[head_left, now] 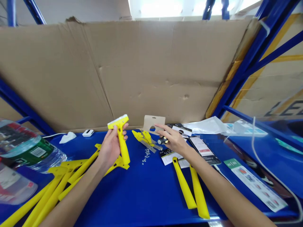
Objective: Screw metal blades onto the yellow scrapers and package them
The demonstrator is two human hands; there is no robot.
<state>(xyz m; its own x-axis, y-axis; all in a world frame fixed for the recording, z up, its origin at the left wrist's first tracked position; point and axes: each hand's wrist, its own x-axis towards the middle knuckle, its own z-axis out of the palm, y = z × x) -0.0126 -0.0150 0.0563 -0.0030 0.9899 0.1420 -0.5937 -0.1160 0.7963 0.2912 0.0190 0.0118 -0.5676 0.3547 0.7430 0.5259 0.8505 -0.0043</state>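
My left hand (113,143) is closed around a yellow scraper (123,146), its handle angled down and its wide head up with a pale edge. My right hand (174,140) grips what looks like a small black screwdriver (163,140); its far end is hidden by the fingers. Just left of that hand lie yellow plastic pieces (148,137) with metal blades (148,146). Small nuts or screws (146,156) are scattered on the blue table (137,192) in front of them. Under my left forearm is a pile of yellow scraper handles (52,186).
Two yellow handles (183,184) lie below my right hand, near a phone (204,149) and printed cards (169,156). Plastic bottles (35,151) stand at the left. A cardboard sheet (151,69) walls off the back, between blue rack posts (246,66). A white cable (257,151) hangs at the right.
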